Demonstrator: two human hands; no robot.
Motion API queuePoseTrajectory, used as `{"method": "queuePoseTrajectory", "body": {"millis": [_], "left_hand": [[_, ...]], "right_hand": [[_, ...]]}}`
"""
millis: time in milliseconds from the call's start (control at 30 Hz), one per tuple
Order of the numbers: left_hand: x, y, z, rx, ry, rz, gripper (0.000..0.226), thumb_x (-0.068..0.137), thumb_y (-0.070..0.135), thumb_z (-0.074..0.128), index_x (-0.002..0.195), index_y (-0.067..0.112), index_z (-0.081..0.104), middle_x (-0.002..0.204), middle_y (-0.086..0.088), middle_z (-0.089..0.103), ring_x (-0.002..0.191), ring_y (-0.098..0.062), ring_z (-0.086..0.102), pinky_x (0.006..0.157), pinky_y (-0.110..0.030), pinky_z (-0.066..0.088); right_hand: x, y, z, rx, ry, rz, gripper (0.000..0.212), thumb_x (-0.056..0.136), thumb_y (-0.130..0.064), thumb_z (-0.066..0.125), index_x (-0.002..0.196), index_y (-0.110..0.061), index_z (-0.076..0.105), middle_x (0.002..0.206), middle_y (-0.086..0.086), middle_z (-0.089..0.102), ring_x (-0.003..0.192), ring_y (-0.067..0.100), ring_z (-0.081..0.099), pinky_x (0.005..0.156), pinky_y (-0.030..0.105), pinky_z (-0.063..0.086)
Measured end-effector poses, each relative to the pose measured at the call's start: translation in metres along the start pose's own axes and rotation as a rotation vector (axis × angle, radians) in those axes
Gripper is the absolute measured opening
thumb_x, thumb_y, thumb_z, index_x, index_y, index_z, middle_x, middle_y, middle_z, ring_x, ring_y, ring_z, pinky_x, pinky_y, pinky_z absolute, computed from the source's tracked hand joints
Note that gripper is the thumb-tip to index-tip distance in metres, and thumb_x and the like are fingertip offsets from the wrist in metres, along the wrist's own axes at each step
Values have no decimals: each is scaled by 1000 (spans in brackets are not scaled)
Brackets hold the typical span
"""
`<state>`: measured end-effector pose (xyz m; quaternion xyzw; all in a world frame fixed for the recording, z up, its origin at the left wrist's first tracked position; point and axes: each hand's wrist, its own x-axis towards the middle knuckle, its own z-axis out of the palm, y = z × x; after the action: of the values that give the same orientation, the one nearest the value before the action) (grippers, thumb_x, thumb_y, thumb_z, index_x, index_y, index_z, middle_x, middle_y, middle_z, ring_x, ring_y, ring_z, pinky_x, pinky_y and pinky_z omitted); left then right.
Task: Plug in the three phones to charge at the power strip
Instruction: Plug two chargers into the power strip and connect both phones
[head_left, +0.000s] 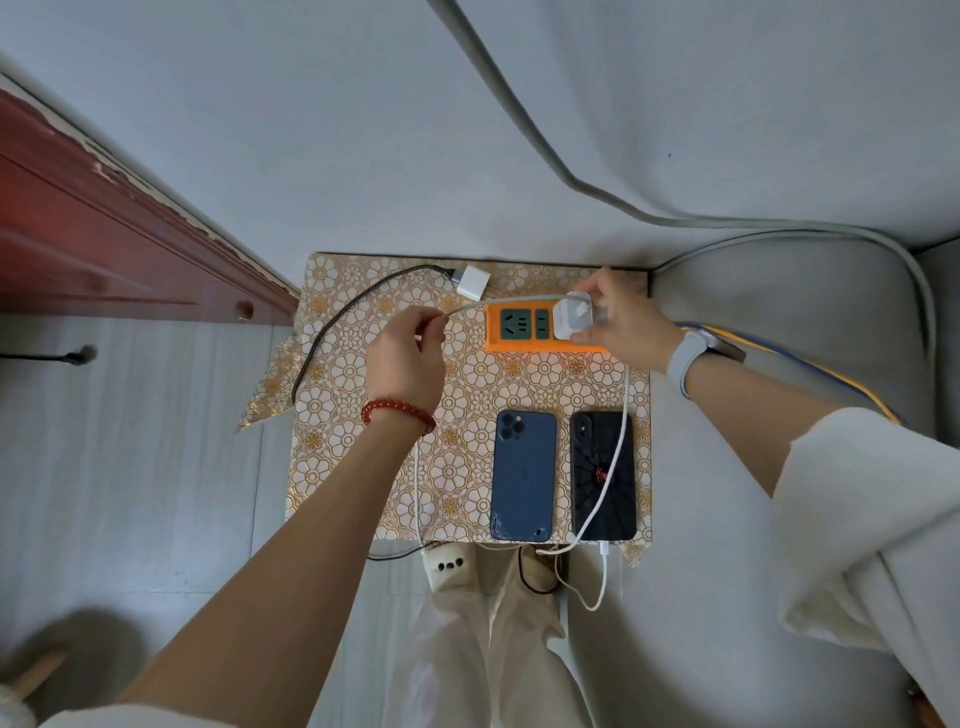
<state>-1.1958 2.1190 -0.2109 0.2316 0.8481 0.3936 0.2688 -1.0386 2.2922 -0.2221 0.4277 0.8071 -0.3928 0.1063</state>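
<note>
Right hand (621, 317) fingers curl round white charger (571, 322) at orange power strip (524, 327) — prongs probably seated, hidden. Left hand (408, 358) pinches grey cord (511, 301) — limp, light. Charger rigid, smooth; grip flat sides.

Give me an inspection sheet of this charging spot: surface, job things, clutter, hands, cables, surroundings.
Surface: small table under a gold floral cloth.
Job's things: orange power strip; blue phone and black phone lie face down, side by side; third phone not seen; spare white adapter at back.
Clutter: nothing seen.
Hands: right hand has its grip on a white charger at the strip; left hand pinches the grey cord.
Cables: white cable crosses the black phone; braided black cable at left.
Surroundings: grey sofa, red wooden furniture.
</note>
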Motion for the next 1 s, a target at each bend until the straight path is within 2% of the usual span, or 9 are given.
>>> {"method": "queuePoseTrajectory", "body": {"millis": [100,267,433,633,733,833,933,967,1000], "left_hand": [[0,1,0,0,-1,0,16,91,14,48,94,9,63,81,0,60,70,-18,55,64,-30,47],[4,-2,-4,4,11,-16,17,91,15,47,95,10,63,81,-1,60,71,-21,57,67,-36,51],[5,-2,-4,21,4,-9,17,91,15,48,95,11,63,81,-1,61,70,-23,59,68,-39,54],[1,2,1,0,-47,-29,15,91,17,48,95,15,63,78,1,61,68,-21,59,65,-35,53],[-6,1,1,-15,-139,-65,13,92,21,48,95,18,60,75,2,60,65,-20,59,60,-33,51],[-25,-12,0,-41,-248,-142,15,92,28,48,90,17,58,66,3,58,59,-11,57,58,-25,50],[-59,-40,-3,-6,-324,-248,30,90,32,50,83,5,59,64,-1,59,47,3,52,47,-9,42],[-72,-52,-5,16,-377,-304,31,90,32,51,81,4,60,67,-3,62,50,4,53,46,-7,41],[-85,-63,-7,36,-437,-357,31,89,34,52,78,7,61,72,-5,65,59,-2,58,52,-10,43]], "right_hand": [[0,-3,4,-201,78,-37,48,72,-22,72,113,-18,48,121,5,58,112,26,49,83,34,29],[2,-4,-2,-174,-24,-49,42,77,-31,66,116,-23,51,131,3,51,128,27,33,101,46,29],[5,-1,0,-283,20,35,42,82,-38,58,123,-33,50,134,3,51,129,30,31,101,52,31],[12,-8,-6,-378,-35,175,44,82,-45,55,125,-36,49,140,6,43,132,31,26,104,54,22],[7,-11,-3,-356,-31,202,42,84,-43,53,125,-37,48,142,4,42,133,31,27,106,58,18],[1,-14,-1,-300,29,217,35,83,-39,53,117,-32,56,133,6,50,124,32,39,103,59,24],[-8,-15,12,-351,202,176,39,83,-32,55,121,-22,51,129,12,51,123,33,41,98,52,34],[-16,-15,20,-376,261,124,42,83,-27,56,124,-19,47,132,13,49,125,33,38,99,51,35],[-26,-15,28,-380,314,59,46,83,-21,56,127,-16,44,135,13,46,129,33,36,102,52,33]]}}
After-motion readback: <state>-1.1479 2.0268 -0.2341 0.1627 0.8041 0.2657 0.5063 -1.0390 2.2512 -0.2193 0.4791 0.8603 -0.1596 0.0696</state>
